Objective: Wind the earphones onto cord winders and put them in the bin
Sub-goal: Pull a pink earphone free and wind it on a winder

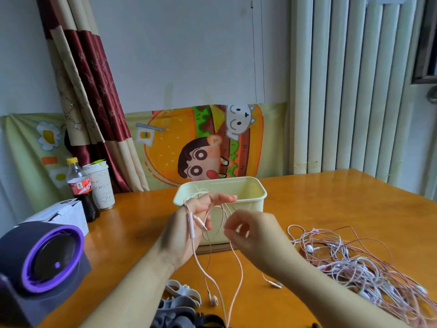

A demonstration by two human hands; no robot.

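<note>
Both hands hold one pink earphone cord (241,273). I record the left hand (186,230) raised with its fingers partly curled; loops of the cord are draped over them and the inline remote (191,227) hangs against the hand. The right hand (253,235), just right of the left, pinches the same cord between thumb and forefinger.

Below the grip, two strands hang down to the table (331,197). One earbud (214,300) rests on the wood directly beneath the hands. From my remote view I cannot tell where the second earbud lies.

Directly behind the grip stands the cream bin (248,188), open at the top. Below and slightly left of the grip lie the cord winders (182,301), white and grey, heaped together at the near edge. Right of the grip, well apart from it, a tangled heap of earphones (354,263) lies on the table.

Far left of the grip stand a cola bottle (80,185), a paper cup (101,185) and a purple-ringed device (45,263).
</note>
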